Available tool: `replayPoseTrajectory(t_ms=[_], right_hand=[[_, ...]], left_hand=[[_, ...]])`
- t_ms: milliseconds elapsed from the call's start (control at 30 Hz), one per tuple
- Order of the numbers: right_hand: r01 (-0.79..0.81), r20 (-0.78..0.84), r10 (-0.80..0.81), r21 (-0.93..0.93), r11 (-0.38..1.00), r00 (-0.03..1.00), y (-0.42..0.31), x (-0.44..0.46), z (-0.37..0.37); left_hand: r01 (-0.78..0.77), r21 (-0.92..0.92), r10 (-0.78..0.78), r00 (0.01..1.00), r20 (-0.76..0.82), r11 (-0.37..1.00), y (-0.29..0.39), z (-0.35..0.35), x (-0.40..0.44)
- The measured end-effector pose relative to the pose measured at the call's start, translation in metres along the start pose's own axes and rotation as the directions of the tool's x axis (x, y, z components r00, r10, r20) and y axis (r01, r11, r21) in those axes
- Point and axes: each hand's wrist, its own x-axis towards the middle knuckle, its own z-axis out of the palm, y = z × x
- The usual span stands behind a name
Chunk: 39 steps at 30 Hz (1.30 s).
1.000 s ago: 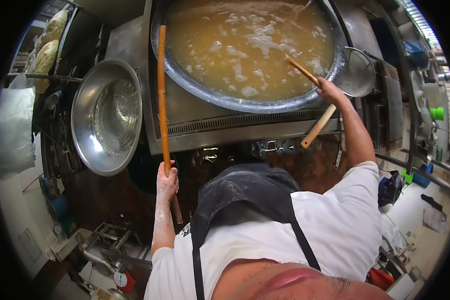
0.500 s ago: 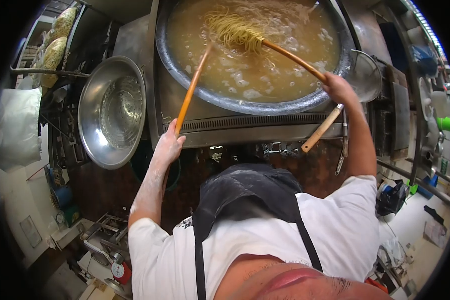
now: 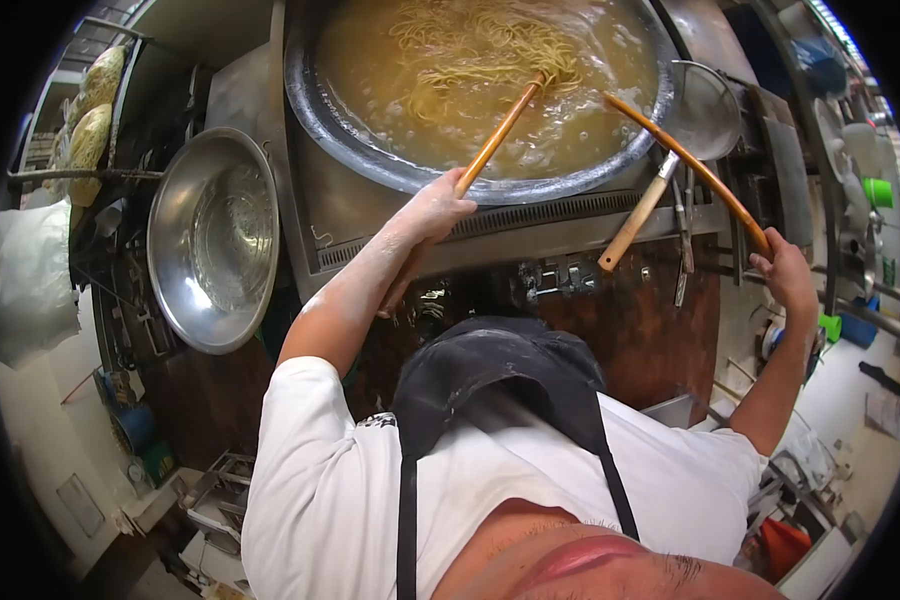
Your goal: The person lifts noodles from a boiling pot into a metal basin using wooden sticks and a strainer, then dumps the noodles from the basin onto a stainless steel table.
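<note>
Yellow noodles [image 3: 470, 45] float in cloudy, bubbling liquid inside a large round pot [image 3: 360, 160]. My left hand [image 3: 438, 205], dusted with white powder, is closed around a wooden stick [image 3: 502, 135] whose far tip touches the noodles. Out to the right, my right hand [image 3: 788, 270] grips the lower end of a second wooden stick [image 3: 715, 180]. That stick slants over the pot's right rim, its tip over the liquid beside the noodles. A strainer [image 3: 705, 115] with a wooden handle [image 3: 635, 225] rests at the pot's right edge.
A wide metal basin [image 3: 213, 240] stands left of the pot. Long metal utensils [image 3: 684, 230] hang at the stove's front edge [image 3: 530, 235]. Filled bags [image 3: 90, 140] and a plastic sheet [image 3: 32, 280] are at the far left. A green cup [image 3: 878, 192] is at the right.
My left hand has moved right and forward, bringing its stick to the noodles. My right hand has drawn back to the right, its stick now off the noodles. The noodles have spread out.
</note>
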Motion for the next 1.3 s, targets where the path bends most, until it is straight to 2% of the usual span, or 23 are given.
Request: replayPoseTrajectory(t_ms=[67, 133, 167, 200, 267, 333, 367, 433, 500, 533, 633, 667, 767, 867, 900, 967, 1000, 1033, 1100, 1167, 1233, 1300], right_hand=[[-0.009, -0.02, 0.007, -0.072, 0.997, 1.0, 0.011, -0.001, 0.007], [0.062, 0.002, -0.063, -0.159, 0.985, 0.998, 0.015, 0.013, 0.019], [0.098, 0.016, -0.097, -0.201, 0.975, 0.995, 0.013, 0.022, 0.027], [0.137, 0.04, -0.132, -0.193, 0.972, 0.99, 0.007, 0.032, 0.037], [0.223, 0.086, -0.212, -0.151, 0.963, 0.973, -0.017, 0.052, 0.06], [0.278, 0.146, -0.262, -0.101, 0.955, 0.954, -0.047, 0.081, 0.094], [0.289, 0.182, -0.27, -0.085, 0.954, 0.945, -0.059, 0.099, 0.117], [0.361, 0.181, -0.366, 0.059, 0.931, 0.913, -0.105, 0.113, 0.152], [0.423, 0.107, -0.453, 0.221, 0.879, 0.885, -0.137, 0.141, 0.209], [0.389, 0.106, -0.449, 0.349, 0.853, 0.887, -0.159, 0.135, 0.222], [0.328, 0.068, -0.453, 0.596, 0.733, 0.889, -0.23, 0.122, 0.239], [0.365, 0.061, -0.486, 0.581, 0.727, 0.872, -0.242, 0.129, 0.249], [0.336, 0.048, -0.452, 0.6, 0.726, 0.891, -0.278, 0.116, 0.239], [0.387, -0.013, -0.468, 0.585, 0.713, 0.883, -0.278, 0.106, 0.218], [0.405, -0.026, -0.471, 0.55, 0.73, 0.882, -0.272, 0.105, 0.21], [0.438, -0.048, -0.475, 0.479, 0.761, 0.879, -0.244, 0.106, 0.189], [0.434, -0.036, -0.45, 0.349, 0.831, 0.892, -0.23, 0.099, 0.167], [0.42, -0.028, -0.424, 0.211, 0.883, 0.905, -0.214, 0.087, 0.142], [0.394, -0.007, -0.396, 0.125, 0.911, 0.918, -0.175, 0.062, 0.101], [0.378, -0.048, -0.376, 0.056, 0.924, 0.925, -0.142, 0.026, 0.068], [0.275, 0.007, -0.278, 0.104, 0.956, 0.961, -0.118, -0.01, 0.044], [0.217, -0.059, -0.215, 0.025, 0.976, 0.975, -0.09, -0.04, 0.039]], left_hand=[[0.039, -0.051, -0.036, 0.997, 0.062, 0.998, -0.005, -0.016, -0.027], [-0.006, -0.018, 0.006, 0.999, 0.042, 1.0, -0.03, -0.027, -0.063], [0.033, -0.059, -0.03, 0.998, 0.049, 0.998, -0.035, -0.034, -0.088], [0.075, -0.1, -0.069, 0.996, 0.059, 0.992, -0.04, -0.041, -0.116], [0.077, -0.041, -0.077, 0.997, 0.002, 0.996, -0.072, -0.046, -0.165], [0.315, -0.224, -0.318, 0.948, 0.024, 0.922, -0.058, -0.055, -0.222], [0.302, -0.321, -0.328, 0.944, -0.027, 0.897, -0.07, -0.049, -0.244], [0.295, -0.438, -0.359, 0.931, -0.07, 0.849, -0.093, -0.04, -0.283], [0.299, -0.481, -0.405, 0.905, -0.132, 0.824, -0.105, -0.027, -0.313], [0.235, -0.499, -0.371, 0.908, -0.193, 0.834, -0.124, -0.015, -0.323], [0.272, -0.529, -0.431, 0.879, -0.204, 0.804, -0.122, -0.006, -0.341], [0.305, -0.514, -0.452, 0.872, -0.188, 0.802, -0.115, -0.008, -0.342], [0.277, -0.288, -0.355, 0.896, -0.268, 0.917, -0.13, -0.01, -0.336], [0.193, -0.136, -0.229, 0.91, -0.346, 0.972, -0.138, -0.02, -0.314], [0.223, -0.098, -0.243, 0.913, -0.329, 0.97, -0.131, -0.027, -0.304], [0.282, -0.021, -0.276, 0.915, -0.293, 0.959, -0.112, -0.042, -0.282], [0.325, 0.011, -0.309, 0.911, -0.274, 0.946, -0.107, -0.045, -0.267], [0.299, 0.062, -0.274, 0.925, -0.263, 0.952, -0.108, -0.044, -0.249], [0.241, 0.171, -0.199, 0.952, -0.232, 0.955, -0.116, -0.041, -0.207], [0.169, 0.153, -0.15, 0.98, -0.132, 0.974, -0.097, -0.035, -0.166], [0.04, 0.198, -0.015, 0.992, -0.127, 0.979, -0.085, -0.018, -0.119], [-0.007, 0.133, 0.014, 0.999, -0.046, 0.991, -0.063, -0.007, -0.085]])
